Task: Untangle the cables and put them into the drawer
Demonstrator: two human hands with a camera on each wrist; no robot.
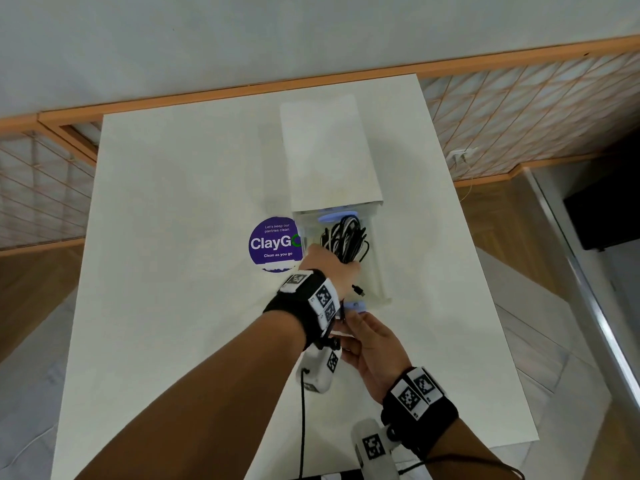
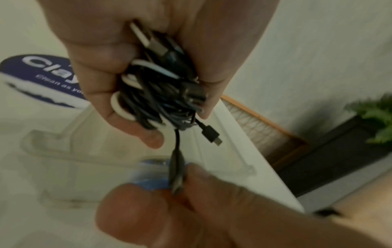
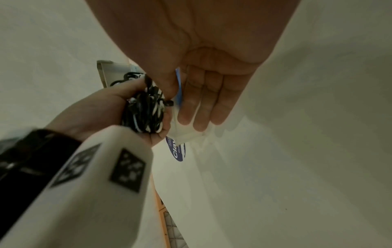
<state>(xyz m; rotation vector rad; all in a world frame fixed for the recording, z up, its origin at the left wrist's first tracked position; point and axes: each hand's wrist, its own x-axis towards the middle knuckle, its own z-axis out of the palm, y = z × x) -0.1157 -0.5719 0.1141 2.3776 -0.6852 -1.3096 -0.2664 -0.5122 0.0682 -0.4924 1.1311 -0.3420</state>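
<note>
- The left hand clenches its fingers round the black-and-white cables, held over the open drawer.
- The right hand pinches one black cable end hanging from the bundle; its other fingers lie straight, near the drawer's front.
- A loose plug dangles.
- The clear drawer sits mid-tabletop, with a purple sticker just left.

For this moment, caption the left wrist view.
Left hand grips tangled cables while right hand pinches one plug end.
</note>
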